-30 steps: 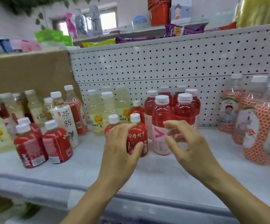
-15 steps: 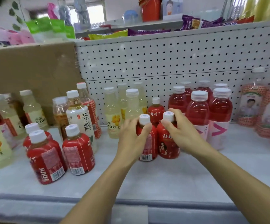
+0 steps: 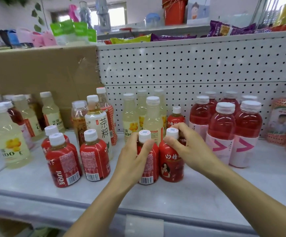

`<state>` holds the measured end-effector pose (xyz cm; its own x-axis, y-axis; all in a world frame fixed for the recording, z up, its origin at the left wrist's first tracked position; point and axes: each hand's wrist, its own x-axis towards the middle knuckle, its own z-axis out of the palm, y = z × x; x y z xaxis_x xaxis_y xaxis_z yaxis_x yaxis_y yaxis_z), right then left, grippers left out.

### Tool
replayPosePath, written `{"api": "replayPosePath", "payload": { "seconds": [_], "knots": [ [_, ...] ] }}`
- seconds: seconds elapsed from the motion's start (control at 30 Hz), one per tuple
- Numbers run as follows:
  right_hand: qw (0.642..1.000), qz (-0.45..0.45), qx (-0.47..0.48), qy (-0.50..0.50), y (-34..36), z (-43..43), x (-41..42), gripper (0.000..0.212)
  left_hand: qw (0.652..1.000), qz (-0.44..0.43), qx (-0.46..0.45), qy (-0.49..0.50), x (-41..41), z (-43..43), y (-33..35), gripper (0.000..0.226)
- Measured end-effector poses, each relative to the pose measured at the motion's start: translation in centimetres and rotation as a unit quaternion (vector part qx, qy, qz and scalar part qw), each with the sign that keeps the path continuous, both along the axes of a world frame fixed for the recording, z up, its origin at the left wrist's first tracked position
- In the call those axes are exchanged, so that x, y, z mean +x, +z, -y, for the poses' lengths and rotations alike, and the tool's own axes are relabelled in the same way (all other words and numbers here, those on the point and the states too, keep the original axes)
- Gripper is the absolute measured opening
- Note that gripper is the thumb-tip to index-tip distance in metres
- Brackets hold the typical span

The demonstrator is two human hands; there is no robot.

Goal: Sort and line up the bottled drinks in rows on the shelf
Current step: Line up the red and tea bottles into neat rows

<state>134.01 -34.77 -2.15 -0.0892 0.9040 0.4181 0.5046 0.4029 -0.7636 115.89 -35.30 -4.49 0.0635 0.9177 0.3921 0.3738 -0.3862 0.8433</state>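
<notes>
I have my left hand [image 3: 132,159] wrapped around one red bottle [image 3: 149,168] and my right hand [image 3: 188,149] pinching its neighbour [image 3: 171,161] at mid-shelf [image 3: 198,194]; next, I'd square both behind the third.

shelf [image 3: 207,194]: pale board, matt, faintly marbled; smooth grey lip along the front edge.
back panel [image 3: 190,65]: white pegboard, painted metal by the look, dull sheen.
red bottles [image 3: 171,161]: plastic wrapped in glossy red film; ribbed white plastic caps [image 3: 172,131].
pink drink bottles [image 3: 221,127]: clear shiny plastic, matt pink sleeves.
cardboard [image 3: 36,71]: brown, matt, with shiny clear tape [image 3: 85,65].
snack packets [image 3: 173,37]: crinkled glossy film.
</notes>
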Motion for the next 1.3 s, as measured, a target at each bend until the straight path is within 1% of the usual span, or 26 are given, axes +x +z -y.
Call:
{"api": "replayPosePath", "payload": {
  "seconds": [0.1, 0.2, 0.3, 0.33, 0.4, 0.47, 0.5, 0.57, 0.63, 0.7, 0.77, 0.83, 0.97, 1.13, 1.23, 1.27, 1.3],
  "knots": [
    [1.0, 0.003, -0.004, 0.019, 0.4, 0.0, -0.3, 0.014, 1.0, -0.009, 0.006, 0.012, -0.7, 0.5, 0.1, 0.026],
    [0.999, 0.021, 0.004, 0.025, 0.5, -0.1, -0.5, 0.018, 1.0, -0.006, 0.008, 0.011, -1.1, 0.8, 0.2, 0.022],
    [0.999, 0.033, -0.009, 0.041, 0.7, -0.3, -0.6, 0.021, 1.0, 0.004, 0.002, 0.018, -1.3, 0.7, 0.3, 0.028],
    [0.998, 0.024, -0.017, 0.051, 1.0, -0.3, -0.5, 0.023, 1.0, 0.005, -0.003, 0.014, -1.4, 0.7, 0.3, 0.03],
    [0.998, -0.01, -0.021, 0.064, 1.9, -0.7, -0.3, 0.034, 1.0, 0.001, -0.013, 0.007, -1.5, 0.7, 0.6, 0.032],
    [0.999, -0.031, -0.001, 0.045, 3.3, -1.8, 0.1, 0.037, 1.0, -0.009, -0.019, 0.005, -1.6, 0.6, 1.2, 0.036],
    [0.999, -0.026, 0.016, 0.026, 4.1, -2.5, 0.2, 0.036, 1.0, -0.014, -0.018, 0.001, -1.7, 0.5, 1.7, 0.037],
    [0.999, 0.003, 0.031, 0.002, 6.0, -4.0, 0.1, 0.042, 1.0, -0.021, -0.011, -0.009, -2.0, 0.2, 3.0, 0.036],
    [0.999, 0.044, 0.005, 0.01, 7.5, -5.5, -0.4, 0.049, 0.999, -0.047, -0.006, -0.021, -2.4, -0.3, 4.5, 0.041],
    [0.995, 0.088, -0.03, 0.027, 8.5, -6.6, -1.1, 0.054, 0.993, -0.107, -0.026, -0.038, -2.7, -0.6, 5.6, 0.048],
    [0.991, 0.118, -0.045, 0.036, 8.8, -7.2, -1.9, 0.05, 0.984, -0.159, -0.053, -0.055, -2.9, -0.7, 5.8, 0.046],
    [0.99, 0.13, -0.04, 0.038, 8.6, -8.0, -2.4, 0.04, 0.98, -0.18, -0.058, -0.055, -3.0, -0.7, 5.4, 0.041],
    [0.991, 0.126, -0.021, 0.046, 8.1, -9.2, -2.9, 0.034, 0.984, -0.156, -0.06, -0.057, -3.0, -0.7, 4.8, 0.026],
    [0.992, 0.119, 0.006, 0.034, 7.5, -11.2, -3.9, 0.037, 0.986, -0.15, -0.053, -0.052, -3.1, -0.8, 4.6, 0.025],
    [0.991, 0.119, -0.045, 0.049, 8.1, -11.6, -3.2, 0.045, 0.988, -0.135, -0.048, -0.051, -3.1, -0.7, 4.3, 0.027],
    [0.989, 0.121, -0.068, 0.053, 8.5, -11.6, -2.6, 0.051, 0.989, -0.126, -0.05, -0.052, -3.1, -0.6, 4.2, 0.028],
    [0.985, 0.141, -0.086, 0.044, 8.7, -11.6, -1.9, 0.057, 0.991, -0.115, -0.054, -0.053, -3.1, -0.6, 4.1, 0.029]
  ]
}}
